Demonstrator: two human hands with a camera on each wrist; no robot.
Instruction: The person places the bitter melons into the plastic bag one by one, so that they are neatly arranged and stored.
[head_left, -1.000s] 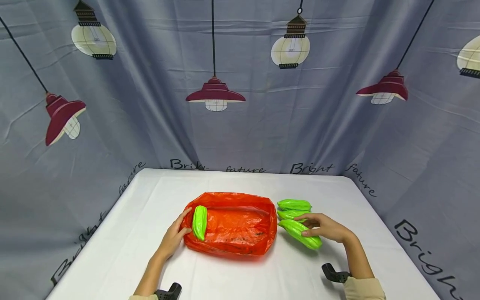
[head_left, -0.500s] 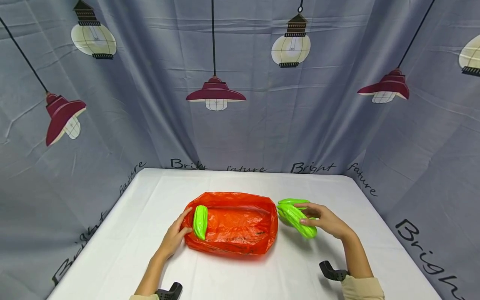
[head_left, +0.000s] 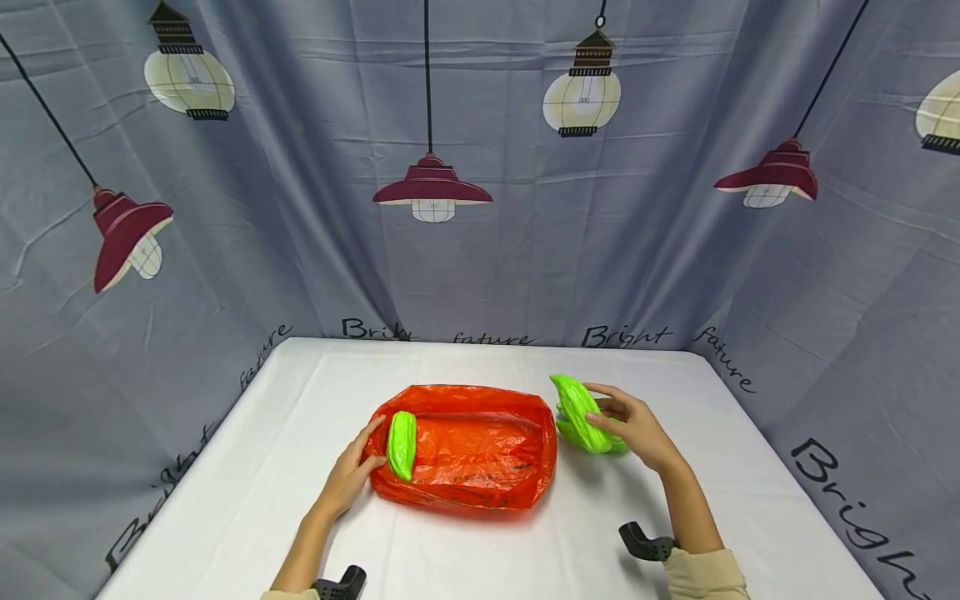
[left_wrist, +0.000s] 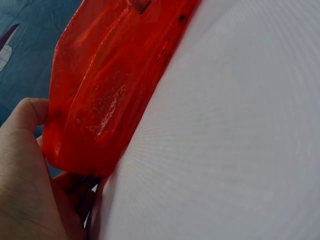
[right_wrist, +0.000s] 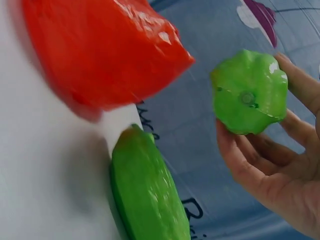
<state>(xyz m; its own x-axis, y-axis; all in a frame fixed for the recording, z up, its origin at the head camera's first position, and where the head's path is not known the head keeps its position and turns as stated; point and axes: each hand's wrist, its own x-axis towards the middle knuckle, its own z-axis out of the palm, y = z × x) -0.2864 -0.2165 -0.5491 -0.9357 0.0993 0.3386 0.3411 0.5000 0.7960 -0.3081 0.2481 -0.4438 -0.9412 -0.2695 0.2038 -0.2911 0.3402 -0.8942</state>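
Note:
An open red plastic bag (head_left: 480, 450) stands on the white table, with one green bitter melon (head_left: 401, 446) upright in the head view at its left end. My left hand (head_left: 348, 471) grips the bag's left edge; in the left wrist view its fingers are around the red plastic (left_wrist: 100, 100). To the right of the bag, my right hand (head_left: 633, 425) holds another ribbed bitter melon (head_left: 577, 408) between thumb and fingers, raised above the table. The right wrist view shows this held melon (right_wrist: 247, 95) end-on. A further bitter melon (right_wrist: 147, 190) lies below it, mostly hidden in the head view.
White cloth covers the table (head_left: 337, 367). A grey-blue curtain (head_left: 495, 267) printed with lamps and lettering hangs behind it and along both sides. Black camera mounts sit on the left wrist (head_left: 341, 583) and right wrist (head_left: 648, 542).
My right hand has raised its bitter melon and carried it away from me and slightly left, over the ones lying there. My left hand has stayed at the bag's left edge.

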